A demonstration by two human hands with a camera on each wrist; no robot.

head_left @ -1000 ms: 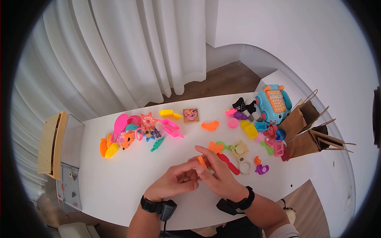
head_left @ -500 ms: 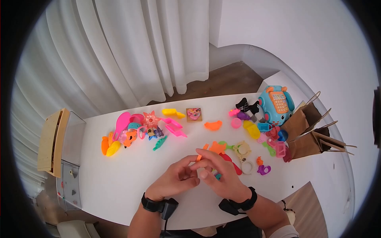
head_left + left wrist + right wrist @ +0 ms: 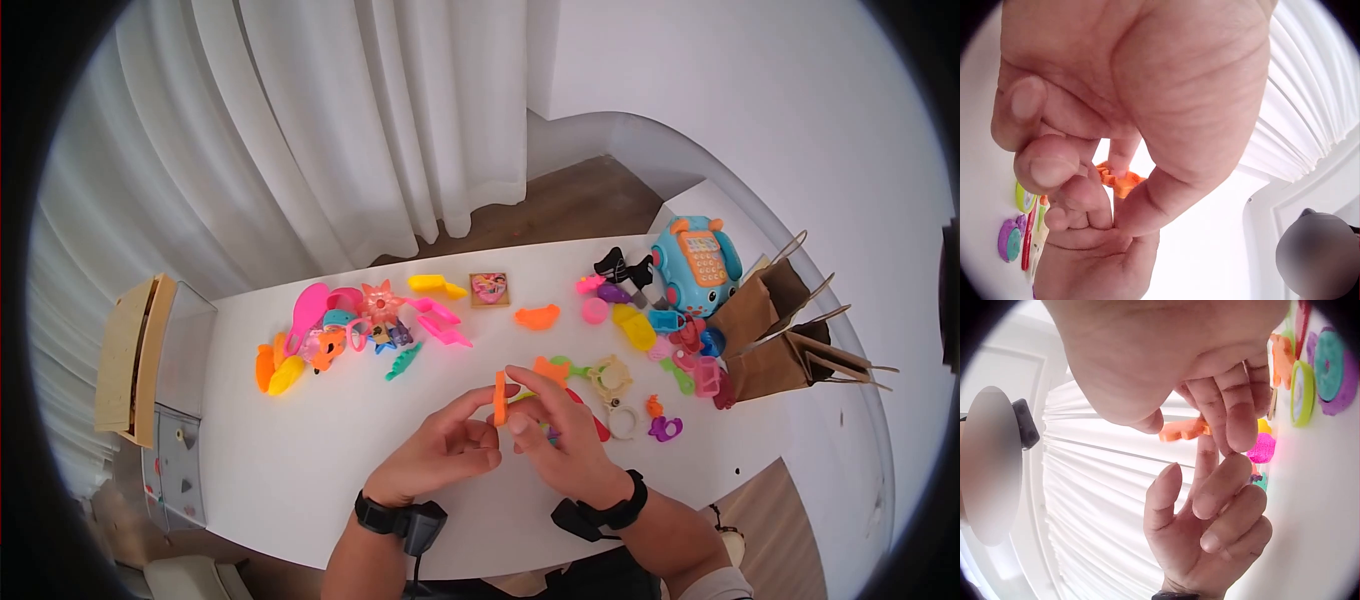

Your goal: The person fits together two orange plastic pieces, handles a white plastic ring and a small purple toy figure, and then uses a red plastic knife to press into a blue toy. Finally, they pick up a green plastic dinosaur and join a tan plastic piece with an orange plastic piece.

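Observation:
Between my two hands, above the table, is a small flat orange toy piece (image 3: 500,398) with a wavy edge, standing nearly upright in the head view. My right hand (image 3: 572,450) pinches it, index finger at its top and thumb near its lower end. The left hand (image 3: 440,450) touches its side with an outstretched index fingertip, while its thumb stands apart and the other fingers curl loosely. From the right wrist, the orange piece (image 3: 1180,430) shows partly behind right-hand fingers. Its ridged side appears in the left wrist view. Just past the right hand lies an orange figure (image 3: 550,370).
On the white table (image 3: 300,480), bright toys cluster at left around a pink racket-like toy (image 3: 307,315). Farther right are a toy telephone (image 3: 697,265) and brown paper bags (image 3: 770,345). A red toy (image 3: 601,428) and beige rings (image 3: 610,378) lie beyond my right hand.
The orange piece has turned from a slant to nearly upright between the fingers. Both hands stay close together in about the same place.

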